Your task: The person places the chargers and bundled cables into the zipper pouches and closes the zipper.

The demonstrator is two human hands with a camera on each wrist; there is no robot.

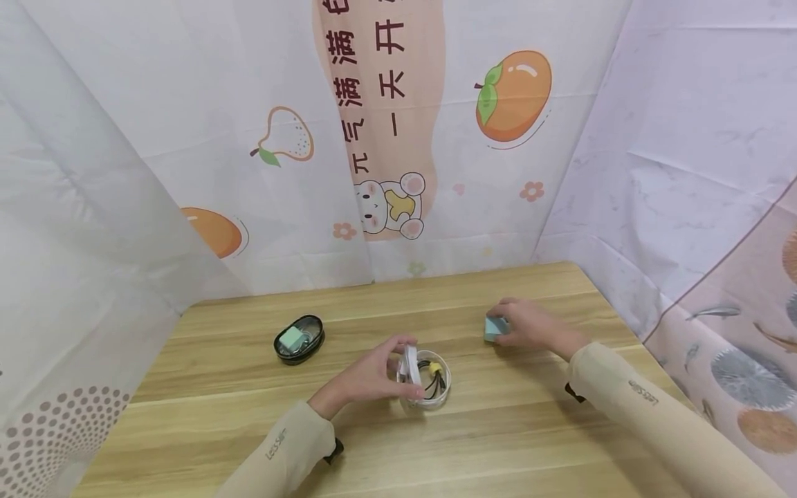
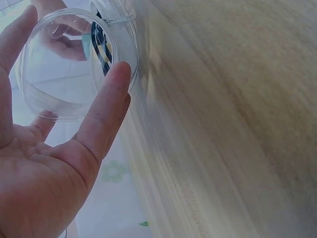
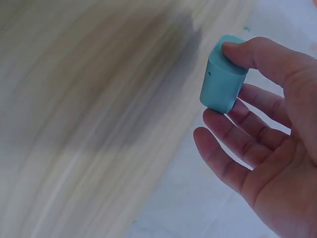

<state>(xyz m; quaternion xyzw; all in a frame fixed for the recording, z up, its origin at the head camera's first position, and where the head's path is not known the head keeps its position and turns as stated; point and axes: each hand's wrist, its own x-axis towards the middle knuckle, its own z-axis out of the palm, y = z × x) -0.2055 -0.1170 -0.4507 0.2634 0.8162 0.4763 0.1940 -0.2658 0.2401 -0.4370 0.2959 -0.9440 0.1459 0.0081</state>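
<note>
My left hand point(image 1: 369, 372) holds the raised lid point(image 2: 67, 106) of a round clear zip case point(image 1: 445, 389), thumb and fingers spread around its rim. The case lies on the table, with black cables point(image 1: 441, 380) and a yellow piece point(image 1: 434, 367) inside. To the right, my right hand point(image 1: 530, 325) pinches a small teal charger-like block point(image 3: 223, 87) between thumb and fingertips. In the right wrist view the thumb lies over one end of the block, and the fingers are at the other end.
At the back left of the wooden table point(image 1: 205, 387) sits an oval black case point(image 1: 299, 358), its contents showing a mint-green block point(image 1: 292, 337) and a cable. Patterned white cloth point(image 1: 299, 249) stands behind the table and along both sides.
</note>
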